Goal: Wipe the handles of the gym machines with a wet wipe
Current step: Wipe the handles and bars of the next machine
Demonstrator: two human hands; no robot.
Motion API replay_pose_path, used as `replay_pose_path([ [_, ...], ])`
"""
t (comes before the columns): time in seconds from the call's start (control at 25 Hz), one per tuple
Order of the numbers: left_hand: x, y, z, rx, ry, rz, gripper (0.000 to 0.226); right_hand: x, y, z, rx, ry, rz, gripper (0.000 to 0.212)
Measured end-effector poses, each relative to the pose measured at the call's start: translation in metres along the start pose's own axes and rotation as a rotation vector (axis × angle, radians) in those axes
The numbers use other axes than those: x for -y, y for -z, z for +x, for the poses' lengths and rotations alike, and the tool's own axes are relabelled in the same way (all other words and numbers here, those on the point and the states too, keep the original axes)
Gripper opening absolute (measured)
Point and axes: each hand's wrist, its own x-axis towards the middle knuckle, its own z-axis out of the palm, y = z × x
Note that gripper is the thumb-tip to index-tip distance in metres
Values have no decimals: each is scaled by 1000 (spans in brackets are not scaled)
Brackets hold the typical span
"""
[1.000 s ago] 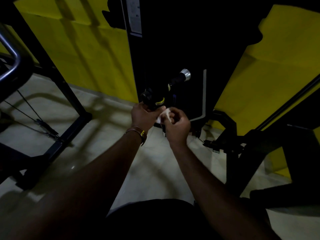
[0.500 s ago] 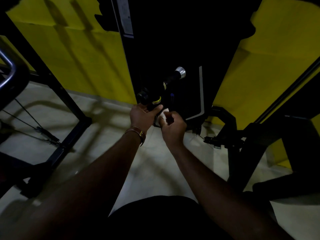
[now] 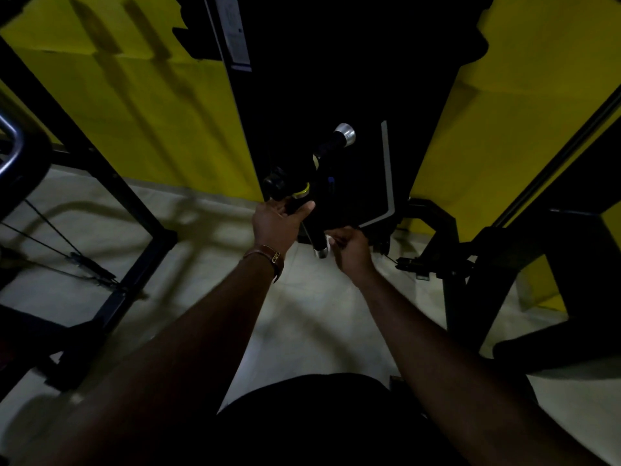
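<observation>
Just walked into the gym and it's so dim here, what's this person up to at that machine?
They are wiping down a handle. The left hand grips the black bar near its yellow ring to steady it. The right hand pinches a white wet wipe against the lower handle, close to its silver end cap. The upper handle is untouched right now.
</observation>
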Motion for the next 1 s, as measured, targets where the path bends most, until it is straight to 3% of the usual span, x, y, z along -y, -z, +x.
replay_pose_path([
  [0.16, 0, 0, 1, 8, -7, 17, 33, 27, -2, 6, -31, -100, 182, 15],
  [0.32, 2, 1, 2, 20, 1, 33, 35, 9, -12, -28, -177, 39, 46, 6],
  [0.4, 3, 2, 2, 23, 5, 25, 36, 3, -16, -40, -214, 42, -19, 14],
  [0.52, 1, 1, 1, -2, 24, 27, 36, 39, -33, -22, -223, 218, -91, 21],
  [0.6, 0, -1, 1, -20, 25, 37, 36, 44, -43, -8, -217, 152, -94, 23],
  [0.76, -3, 0, 0, -2, 38, 10, 37, -6, -47, -34, -183, 13, -335, 19],
  [0.84, -1, 1, -1, -5, 36, 4, 37, -4, -38, -37, -187, -6, -237, 18],
  [1.0, -3, 1, -4, -5, 17, -7, 36, 3, -29, -21, -225, 228, -291, 18],
])
